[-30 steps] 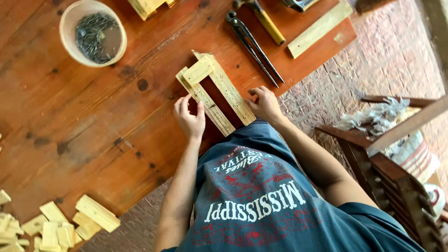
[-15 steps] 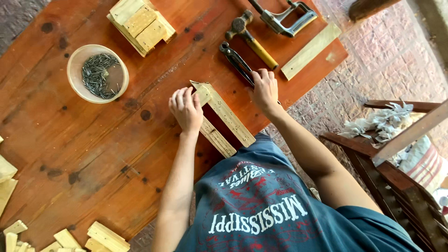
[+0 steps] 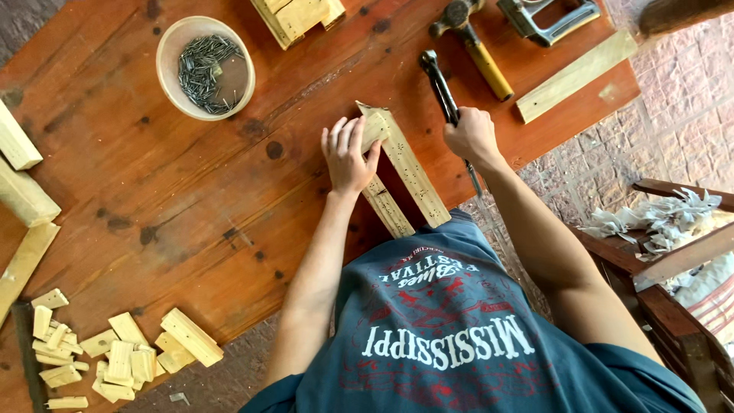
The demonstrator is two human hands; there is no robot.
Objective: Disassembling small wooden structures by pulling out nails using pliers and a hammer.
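Pale slatted wooden frame lies at the table's near edge, left hand laid flat on it, fingers extended. Right hand closed around dark pincers. Farther: hammer, bowl of nails.

Pale yellow wooden frame, reddish-brown knotted table, yellow-handled hammer, cream bowl.

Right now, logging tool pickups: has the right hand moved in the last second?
Yes: the right hand has moved rightward off the wooden frame, onto the handles of the pliers beside it.
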